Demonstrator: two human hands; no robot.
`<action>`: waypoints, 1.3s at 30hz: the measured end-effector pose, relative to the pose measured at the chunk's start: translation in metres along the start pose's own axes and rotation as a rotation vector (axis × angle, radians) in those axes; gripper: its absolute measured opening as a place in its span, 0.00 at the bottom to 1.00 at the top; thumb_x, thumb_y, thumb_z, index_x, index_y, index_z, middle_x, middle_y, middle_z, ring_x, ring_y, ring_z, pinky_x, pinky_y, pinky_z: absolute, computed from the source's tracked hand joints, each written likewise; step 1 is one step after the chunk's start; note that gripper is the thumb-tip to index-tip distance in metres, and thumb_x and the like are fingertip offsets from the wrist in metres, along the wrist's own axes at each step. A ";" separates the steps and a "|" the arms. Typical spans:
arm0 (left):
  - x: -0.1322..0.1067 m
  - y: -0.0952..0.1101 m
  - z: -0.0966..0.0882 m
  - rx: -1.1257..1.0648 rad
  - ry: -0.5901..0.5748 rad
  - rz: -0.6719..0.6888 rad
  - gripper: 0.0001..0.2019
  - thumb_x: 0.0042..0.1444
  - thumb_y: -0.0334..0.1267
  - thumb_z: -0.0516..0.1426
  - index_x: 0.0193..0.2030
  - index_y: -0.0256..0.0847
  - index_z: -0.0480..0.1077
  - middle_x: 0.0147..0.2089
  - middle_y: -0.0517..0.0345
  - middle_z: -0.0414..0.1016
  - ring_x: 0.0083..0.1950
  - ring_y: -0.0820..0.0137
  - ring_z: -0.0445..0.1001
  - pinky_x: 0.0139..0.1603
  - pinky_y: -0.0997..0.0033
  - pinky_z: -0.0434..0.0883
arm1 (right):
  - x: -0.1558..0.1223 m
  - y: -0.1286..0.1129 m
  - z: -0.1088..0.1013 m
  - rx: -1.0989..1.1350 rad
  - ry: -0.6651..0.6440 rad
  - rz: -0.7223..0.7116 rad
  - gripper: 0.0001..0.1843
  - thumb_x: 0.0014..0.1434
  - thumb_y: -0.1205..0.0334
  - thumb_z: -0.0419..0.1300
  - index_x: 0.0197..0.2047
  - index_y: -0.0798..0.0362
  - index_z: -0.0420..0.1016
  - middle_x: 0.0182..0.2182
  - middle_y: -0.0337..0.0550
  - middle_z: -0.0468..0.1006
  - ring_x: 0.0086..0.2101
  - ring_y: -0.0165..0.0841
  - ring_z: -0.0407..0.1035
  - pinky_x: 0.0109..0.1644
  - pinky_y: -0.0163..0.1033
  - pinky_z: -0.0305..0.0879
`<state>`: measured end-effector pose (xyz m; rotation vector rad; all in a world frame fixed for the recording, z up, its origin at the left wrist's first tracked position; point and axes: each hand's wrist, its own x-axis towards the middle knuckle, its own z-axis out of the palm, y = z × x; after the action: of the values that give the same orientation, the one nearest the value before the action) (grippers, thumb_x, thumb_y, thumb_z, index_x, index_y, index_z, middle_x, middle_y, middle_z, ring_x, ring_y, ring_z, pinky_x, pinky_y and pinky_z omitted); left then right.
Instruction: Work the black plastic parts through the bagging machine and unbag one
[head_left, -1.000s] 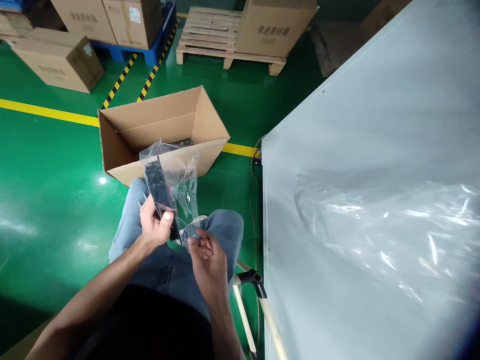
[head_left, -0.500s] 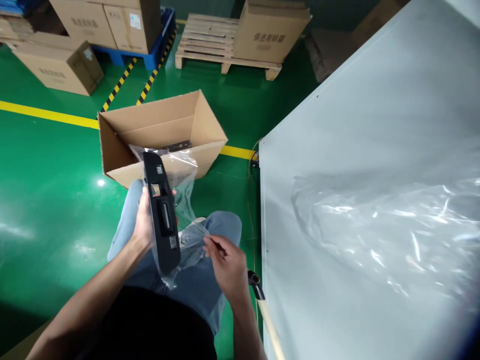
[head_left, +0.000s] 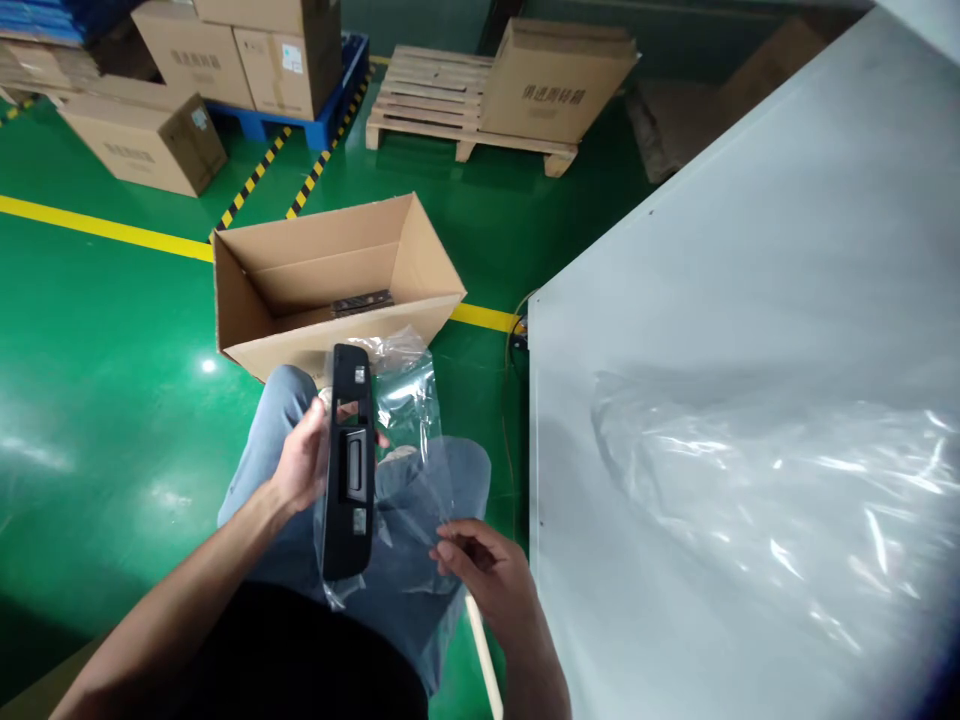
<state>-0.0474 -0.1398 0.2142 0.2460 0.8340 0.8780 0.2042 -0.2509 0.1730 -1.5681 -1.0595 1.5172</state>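
Observation:
My left hand (head_left: pixel 302 460) is wrapped around the left edge of a long black plastic trim panel (head_left: pixel 354 465), with some fingers behind it. The panel has a recessed handle in its middle, a rectangular opening above that, and a small clear insert near each end. A clear plastic bag (head_left: pixel 409 400) lies behind the panel and spreads out to its right. The lower right edge of the bag is pinched between the fingertips of my right hand (head_left: pixel 487 570). Both hands are above my lap.
An open cardboard box (head_left: pixel 322 255) stands on the floor before my knees, with dark parts (head_left: pixel 362 303) inside. To the right, a grey table (head_left: pixel 675 300) carries a crumpled plastic sheet (head_left: pixel 787 480). Farther back are a wooden pallet (head_left: pixel 427 95) and stacked cartons (head_left: pixel 206 60).
The panel has shifted right and towards me and now points straighter up the view. My right hand has moved right and down, and the bag is spread wider between the hands.

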 end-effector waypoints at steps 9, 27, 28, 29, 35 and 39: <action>-0.004 -0.003 -0.014 0.312 0.179 -0.014 0.28 0.33 0.43 0.80 0.40 0.36 0.79 0.36 0.56 0.81 0.37 0.65 0.79 0.40 0.68 0.74 | 0.005 0.011 -0.037 -0.074 -0.011 -0.135 0.27 0.62 0.37 0.66 0.54 0.46 0.79 0.45 0.50 0.84 0.47 0.44 0.81 0.55 0.51 0.79; -0.025 0.013 -0.013 0.610 -0.287 -0.003 0.21 0.41 0.44 0.79 0.40 0.39 0.81 0.39 0.58 0.80 0.40 0.71 0.73 0.42 0.75 0.67 | 0.033 -0.070 0.007 0.320 0.294 -0.023 0.30 0.51 0.31 0.72 0.37 0.52 0.85 0.25 0.39 0.78 0.18 0.27 0.66 0.24 0.37 0.65; -0.025 0.014 -0.013 0.630 -0.278 -0.006 0.21 0.42 0.44 0.78 0.40 0.39 0.81 0.39 0.58 0.80 0.40 0.71 0.74 0.42 0.75 0.67 | 0.032 -0.069 0.004 0.320 0.282 -0.027 0.30 0.52 0.32 0.72 0.39 0.52 0.85 0.26 0.39 0.79 0.19 0.28 0.67 0.25 0.37 0.67; -0.024 0.014 -0.013 0.656 -0.266 -0.008 0.20 0.43 0.44 0.78 0.40 0.39 0.80 0.39 0.58 0.80 0.40 0.71 0.74 0.42 0.75 0.68 | 0.030 -0.069 0.001 0.302 0.275 -0.033 0.30 0.52 0.32 0.72 0.42 0.51 0.86 0.27 0.39 0.80 0.21 0.29 0.69 0.27 0.37 0.69; -0.023 0.017 -0.010 0.791 -0.313 -0.025 0.20 0.47 0.45 0.76 0.41 0.38 0.77 0.37 0.60 0.77 0.37 0.73 0.71 0.40 0.75 0.66 | 0.018 -0.076 -0.027 0.193 0.072 -0.096 0.30 0.51 0.40 0.77 0.53 0.44 0.84 0.50 0.49 0.86 0.47 0.42 0.81 0.51 0.46 0.79; -0.026 0.030 -0.006 0.889 -0.333 0.029 0.21 0.49 0.47 0.75 0.41 0.37 0.76 0.36 0.61 0.74 0.36 0.73 0.69 0.37 0.75 0.65 | 0.023 -0.075 -0.036 0.334 0.121 -0.139 0.28 0.46 0.39 0.79 0.45 0.46 0.86 0.40 0.46 0.87 0.41 0.41 0.82 0.50 0.47 0.79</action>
<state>-0.0788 -0.1413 0.2399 1.1505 0.8613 0.4218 0.2333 -0.1963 0.2330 -1.3087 -0.7833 1.4030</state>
